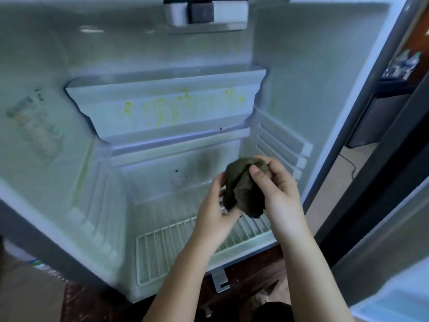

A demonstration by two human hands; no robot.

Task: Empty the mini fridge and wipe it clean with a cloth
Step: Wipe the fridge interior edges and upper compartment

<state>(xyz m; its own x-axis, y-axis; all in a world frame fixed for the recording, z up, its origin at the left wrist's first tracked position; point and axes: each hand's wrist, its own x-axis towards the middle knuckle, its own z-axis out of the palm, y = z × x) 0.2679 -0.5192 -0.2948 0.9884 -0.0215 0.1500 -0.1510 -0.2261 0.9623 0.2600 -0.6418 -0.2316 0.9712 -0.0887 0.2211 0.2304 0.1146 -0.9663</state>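
**Mini fridge (290,66), access.**

- Front opening: open across its full width. The door (394,159) is swung wide and stands along the right side of the approach.
- Upper cavity: open from the front to the back wall. A control housing (205,12) hangs from the ceiling at centre front.
- Back: a stained stepped ledge (167,105) juts forward at mid height and overhangs the lower recess.
- Side walls: left shelf rails (97,210) and right shelf rails (283,140) stick out into the lower cavity.
- Floor: a wire rack (167,247) lies flat. Its left half is uncovered.
- Lower right: the left hand (213,210) and right hand (278,189) grip a dark cloth (243,189) between them, above the rack's right half.
- Below the front lip: a metal hinge bracket (220,281) projects outward.
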